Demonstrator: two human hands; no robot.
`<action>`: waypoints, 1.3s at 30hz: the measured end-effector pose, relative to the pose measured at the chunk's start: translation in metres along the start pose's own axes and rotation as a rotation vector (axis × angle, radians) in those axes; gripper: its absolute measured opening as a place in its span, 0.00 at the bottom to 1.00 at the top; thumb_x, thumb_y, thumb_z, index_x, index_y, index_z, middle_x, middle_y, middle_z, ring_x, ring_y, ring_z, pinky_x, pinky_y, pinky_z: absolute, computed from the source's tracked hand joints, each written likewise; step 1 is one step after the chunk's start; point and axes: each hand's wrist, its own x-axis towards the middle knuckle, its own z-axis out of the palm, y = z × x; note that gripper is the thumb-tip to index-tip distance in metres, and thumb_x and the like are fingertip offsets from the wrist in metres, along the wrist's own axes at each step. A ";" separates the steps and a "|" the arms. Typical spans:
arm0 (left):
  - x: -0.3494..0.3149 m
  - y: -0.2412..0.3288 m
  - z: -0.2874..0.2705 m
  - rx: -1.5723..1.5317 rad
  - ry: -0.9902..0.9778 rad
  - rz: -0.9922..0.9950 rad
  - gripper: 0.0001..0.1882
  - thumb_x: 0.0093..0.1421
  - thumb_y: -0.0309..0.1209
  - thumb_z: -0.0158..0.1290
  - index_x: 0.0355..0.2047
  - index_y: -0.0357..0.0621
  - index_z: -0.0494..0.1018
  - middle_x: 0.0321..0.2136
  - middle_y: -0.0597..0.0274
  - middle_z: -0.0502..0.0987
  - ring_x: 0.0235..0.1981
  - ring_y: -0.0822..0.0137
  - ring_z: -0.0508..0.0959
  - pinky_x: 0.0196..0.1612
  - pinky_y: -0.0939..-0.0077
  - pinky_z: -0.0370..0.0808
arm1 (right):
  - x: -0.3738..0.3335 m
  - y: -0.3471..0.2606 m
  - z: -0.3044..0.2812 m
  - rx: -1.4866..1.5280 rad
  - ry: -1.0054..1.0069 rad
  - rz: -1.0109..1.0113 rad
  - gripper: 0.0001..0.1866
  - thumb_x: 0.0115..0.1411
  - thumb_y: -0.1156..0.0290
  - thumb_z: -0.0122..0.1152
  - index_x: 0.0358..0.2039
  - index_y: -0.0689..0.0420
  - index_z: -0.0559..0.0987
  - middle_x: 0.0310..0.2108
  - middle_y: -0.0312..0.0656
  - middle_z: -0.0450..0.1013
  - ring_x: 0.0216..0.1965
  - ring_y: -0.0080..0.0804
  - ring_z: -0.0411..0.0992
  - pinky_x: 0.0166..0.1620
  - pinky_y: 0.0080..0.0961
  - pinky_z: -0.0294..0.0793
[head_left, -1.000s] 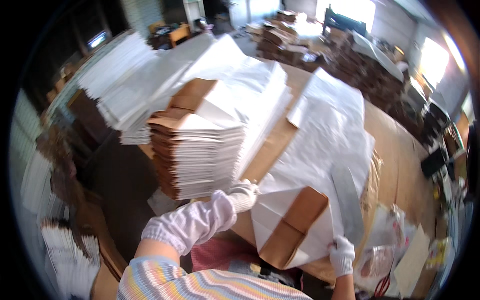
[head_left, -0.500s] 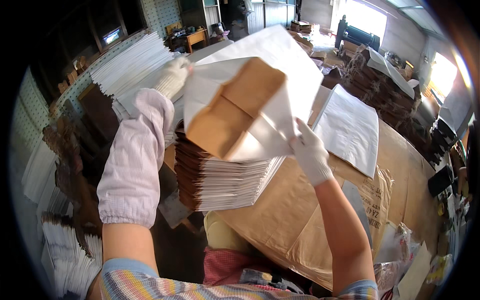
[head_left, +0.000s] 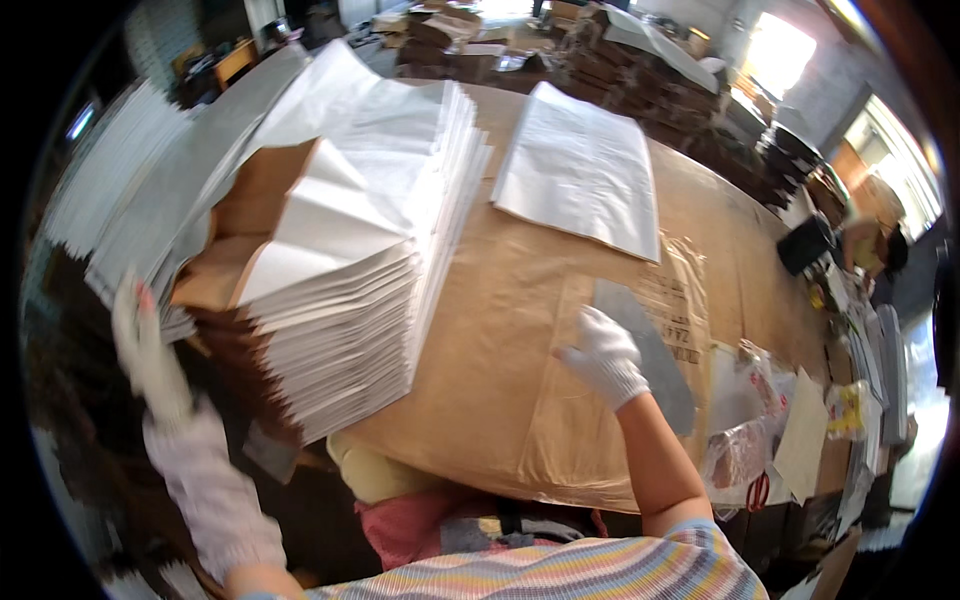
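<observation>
A tall stack of white paper sacks [head_left: 340, 350] with brown inner layers stands at the table's left edge. Its top sack [head_left: 330, 230] has the end spread, showing the brown inside. My left hand [head_left: 148, 345], in a white glove, is beside the stack's left side with fingers stretched out, holding nothing visible. Over the brown-covered table, my gloved right hand [head_left: 608, 358] has its thumb apart from loosely bent fingers. It is next to a flat grey sheet [head_left: 648, 350]; whether it touches this is unclear. Farther back lies a flat white sack [head_left: 580, 170].
Piled white sheets [head_left: 115, 170] lie at the far left. Toward the right edge are clear plastic bags [head_left: 745, 445], red-handled scissors [head_left: 758, 491] and a black container [head_left: 805, 245]. Bundled brown stacks [head_left: 640, 75] stand behind the table. Another person [head_left: 872, 235] is at the far right.
The sack held up between my hands now lies on the stack, released by both. My left hand has dropped to the stack's left, my right has drawn down over the table. The view has swung right.
</observation>
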 end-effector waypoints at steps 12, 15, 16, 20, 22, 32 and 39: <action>-0.256 0.041 0.206 0.271 -1.027 0.458 0.34 0.49 0.37 0.68 0.57 0.43 0.72 0.61 0.52 0.73 0.64 0.45 0.69 0.65 0.52 0.66 | -0.044 0.140 -0.041 0.484 -0.005 0.656 0.08 0.57 0.72 0.69 0.34 0.57 0.78 0.31 0.48 0.80 0.35 0.45 0.79 0.40 0.38 0.77; -0.261 0.045 0.209 0.376 -1.001 0.483 0.38 0.48 0.39 0.69 0.59 0.43 0.71 0.64 0.51 0.70 0.67 0.45 0.66 0.67 0.51 0.65 | 0.016 0.163 -0.040 0.332 0.145 0.335 0.05 0.57 0.71 0.63 0.33 0.57 0.79 0.33 0.49 0.79 0.38 0.47 0.79 0.42 0.41 0.77; -0.262 0.043 0.207 0.374 -1.007 0.474 0.37 0.48 0.38 0.69 0.59 0.43 0.71 0.64 0.50 0.70 0.67 0.44 0.65 0.67 0.49 0.63 | 0.050 0.152 -0.049 0.277 0.187 0.283 0.05 0.58 0.70 0.61 0.33 0.56 0.80 0.34 0.50 0.79 0.38 0.48 0.78 0.43 0.41 0.77; -0.261 0.052 0.217 0.315 -1.031 0.453 0.37 0.47 0.37 0.69 0.58 0.44 0.71 0.63 0.50 0.71 0.66 0.43 0.66 0.66 0.48 0.65 | 0.170 0.181 -0.052 -0.002 0.380 0.090 0.10 0.60 0.65 0.61 0.39 0.55 0.83 0.40 0.48 0.81 0.43 0.48 0.80 0.48 0.39 0.79; -0.260 0.050 0.219 0.300 -1.023 0.467 0.37 0.46 0.36 0.69 0.58 0.44 0.71 0.63 0.50 0.71 0.66 0.43 0.67 0.65 0.48 0.66 | 0.199 0.175 -0.036 -0.179 0.407 0.042 0.15 0.60 0.61 0.64 0.44 0.55 0.83 0.46 0.45 0.81 0.47 0.46 0.80 0.51 0.36 0.79; -0.256 0.050 0.215 0.275 -1.024 0.430 0.39 0.44 0.35 0.70 0.58 0.42 0.72 0.62 0.49 0.71 0.65 0.43 0.67 0.64 0.48 0.68 | 0.213 0.150 0.049 -0.367 0.194 -0.335 0.21 0.63 0.61 0.62 0.54 0.55 0.75 0.55 0.44 0.76 0.52 0.42 0.77 0.54 0.37 0.79; -0.248 0.059 0.217 0.237 -1.052 0.367 0.38 0.41 0.32 0.70 0.56 0.40 0.71 0.59 0.48 0.72 0.63 0.43 0.69 0.63 0.49 0.70 | 0.219 0.149 0.031 -0.250 0.222 -0.177 0.08 0.62 0.68 0.60 0.42 0.48 0.77 0.36 0.43 0.81 0.36 0.48 0.81 0.40 0.43 0.81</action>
